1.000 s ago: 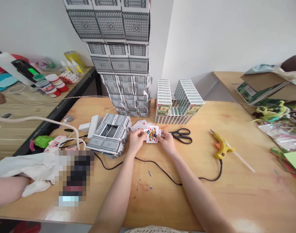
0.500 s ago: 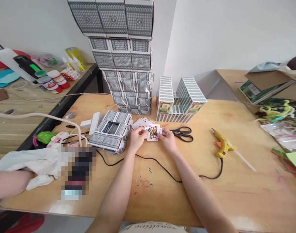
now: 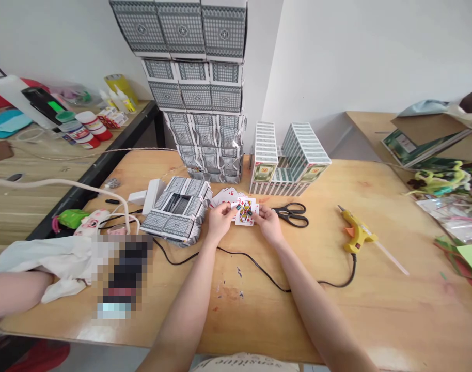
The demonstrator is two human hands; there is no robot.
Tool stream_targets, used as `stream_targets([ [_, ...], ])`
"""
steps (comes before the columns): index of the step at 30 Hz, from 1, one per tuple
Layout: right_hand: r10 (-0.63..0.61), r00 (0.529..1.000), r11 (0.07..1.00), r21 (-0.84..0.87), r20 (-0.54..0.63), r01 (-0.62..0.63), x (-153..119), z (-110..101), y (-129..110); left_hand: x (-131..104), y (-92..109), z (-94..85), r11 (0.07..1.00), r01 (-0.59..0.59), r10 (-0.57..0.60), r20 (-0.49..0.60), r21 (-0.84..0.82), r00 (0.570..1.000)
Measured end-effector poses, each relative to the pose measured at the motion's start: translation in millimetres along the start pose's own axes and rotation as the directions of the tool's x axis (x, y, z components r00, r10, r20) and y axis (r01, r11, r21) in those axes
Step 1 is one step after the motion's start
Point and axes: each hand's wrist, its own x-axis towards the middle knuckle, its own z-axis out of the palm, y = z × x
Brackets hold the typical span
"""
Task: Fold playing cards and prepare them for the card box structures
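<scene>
Between my two hands, a queen playing card faces up, with at least one more card showing behind it. My left hand pinches its left edge, and my right hand grips the right side. Behind them, loose playing cards lie fanned on the table. Black-handled scissors rest just right of my right hand. Left of my left hand sits a block of folded cards with a square opening in its middle.
A tall tower of folded cards rises at the back, beside stacked card boxes. A yellow glue gun lies at right, its black cord crossing the table under my forearms. Another person's arm rests at left near white cloth.
Almost nothing differs. My hands keep holding the queen card in the same spot, and the view has shifted very slightly.
</scene>
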Motion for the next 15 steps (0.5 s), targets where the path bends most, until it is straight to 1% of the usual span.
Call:
stream_targets([
  [15, 0.012, 0.999, 1.0, 0.007, -0.037, -0.012, -0.2, 2.3, -3.4, 3.0, -4.6, -0.4, 1.0, 0.013, -0.013, 0.017, -0.008, 1.0],
])
